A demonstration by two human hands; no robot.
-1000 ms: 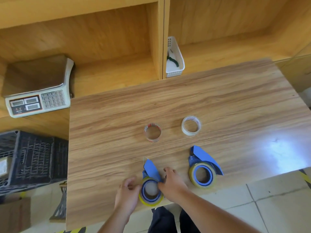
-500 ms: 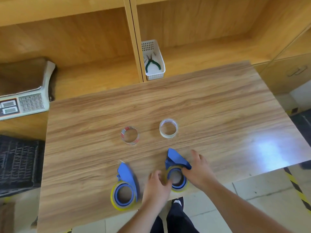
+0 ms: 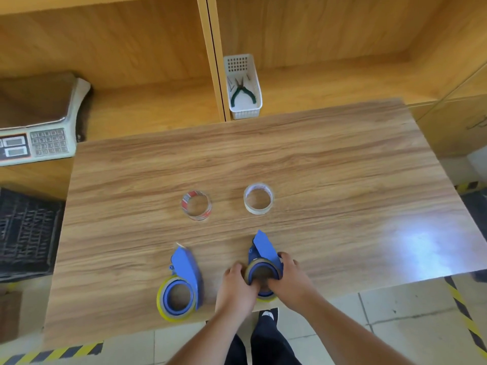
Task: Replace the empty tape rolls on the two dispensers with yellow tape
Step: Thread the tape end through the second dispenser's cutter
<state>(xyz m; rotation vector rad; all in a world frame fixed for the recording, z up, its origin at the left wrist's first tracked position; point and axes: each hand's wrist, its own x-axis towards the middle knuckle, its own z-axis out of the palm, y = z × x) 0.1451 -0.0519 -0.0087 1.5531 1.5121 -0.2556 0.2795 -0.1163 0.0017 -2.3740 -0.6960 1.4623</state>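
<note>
Both hands, left hand and right hand, closed around right dispenser with its yellow tape at near table edge. Probably light, rigid plastic; best held by roll's rim, clear of blade tip.

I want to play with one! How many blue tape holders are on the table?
2. One blue dispenser sits alone near the front edge, yellow tape on it. The other dispenser is to its right, held by the left hand and right hand.

Wooden table: two blue dispensers apparently with yellow tape, two empty rolls behind
</note>
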